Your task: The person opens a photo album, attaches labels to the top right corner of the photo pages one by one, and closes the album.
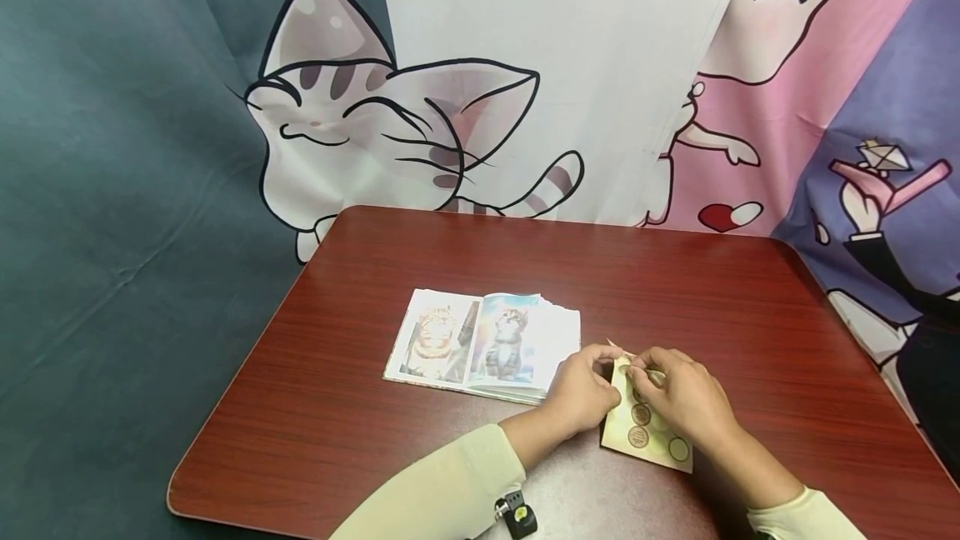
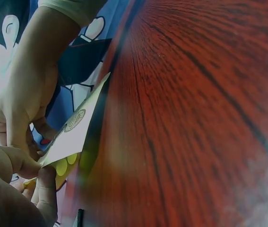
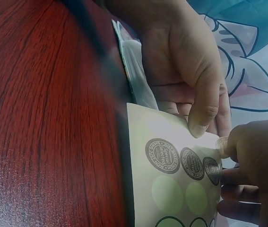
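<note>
A pale yellow sheet of round stickers point(image 1: 626, 440) is tilted up off the table, several of its circles printed with dark lettering and others blank. My left hand point(image 1: 583, 390) grips its left edge near the top, thumb on the printed face in the right wrist view. At the upper edge, my right hand point(image 1: 686, 398) pinches a round sticker point(image 3: 221, 143), which shows partly beside the fingertips. Both hands are close together at the sheet's top, and the right hand covers part of its printed side in the head view.
An open photo album point(image 1: 442, 298) with kitten pictures lies just left of my hands on the reddish-brown table point(image 1: 315, 432). Cartoon cat curtains point(image 1: 480, 7) hang behind the table's far edge. A dark shape stands at the far right.
</note>
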`<state>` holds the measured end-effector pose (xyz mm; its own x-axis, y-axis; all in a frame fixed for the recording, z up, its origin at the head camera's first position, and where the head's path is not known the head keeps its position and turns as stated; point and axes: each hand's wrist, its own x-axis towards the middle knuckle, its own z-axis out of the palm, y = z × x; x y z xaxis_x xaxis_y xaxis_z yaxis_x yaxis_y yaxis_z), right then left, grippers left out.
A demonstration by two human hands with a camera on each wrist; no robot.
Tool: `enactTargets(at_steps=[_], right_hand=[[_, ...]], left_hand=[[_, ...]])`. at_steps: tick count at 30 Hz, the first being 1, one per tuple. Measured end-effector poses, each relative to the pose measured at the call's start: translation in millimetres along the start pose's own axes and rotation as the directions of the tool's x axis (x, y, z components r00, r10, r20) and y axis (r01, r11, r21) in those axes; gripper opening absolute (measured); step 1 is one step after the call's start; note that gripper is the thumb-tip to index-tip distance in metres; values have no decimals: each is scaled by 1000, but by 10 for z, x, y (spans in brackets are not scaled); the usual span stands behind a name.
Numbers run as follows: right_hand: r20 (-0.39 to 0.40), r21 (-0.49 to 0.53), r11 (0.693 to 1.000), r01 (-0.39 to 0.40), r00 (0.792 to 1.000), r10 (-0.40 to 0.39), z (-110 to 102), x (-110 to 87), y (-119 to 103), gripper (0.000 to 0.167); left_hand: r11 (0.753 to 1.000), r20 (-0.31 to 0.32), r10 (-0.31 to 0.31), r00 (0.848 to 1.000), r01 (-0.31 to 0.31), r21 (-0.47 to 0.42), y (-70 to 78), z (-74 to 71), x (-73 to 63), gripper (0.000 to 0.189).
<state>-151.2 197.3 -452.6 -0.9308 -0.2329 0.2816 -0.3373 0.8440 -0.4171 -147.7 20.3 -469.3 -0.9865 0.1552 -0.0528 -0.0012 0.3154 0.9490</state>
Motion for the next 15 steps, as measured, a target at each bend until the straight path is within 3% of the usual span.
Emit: enactTargets(at_steps=[7,15], right_hand=[[72,39,994,-104,992,101,-11,7,-25,5],[89,51,992,-119,989,114,29,1,9,7]], left_hand=[[1000,-4,-18,1000,18,6,-35,-9,-4,61],[997,8,-7,1000,6,83,-88,-30,26,57]])
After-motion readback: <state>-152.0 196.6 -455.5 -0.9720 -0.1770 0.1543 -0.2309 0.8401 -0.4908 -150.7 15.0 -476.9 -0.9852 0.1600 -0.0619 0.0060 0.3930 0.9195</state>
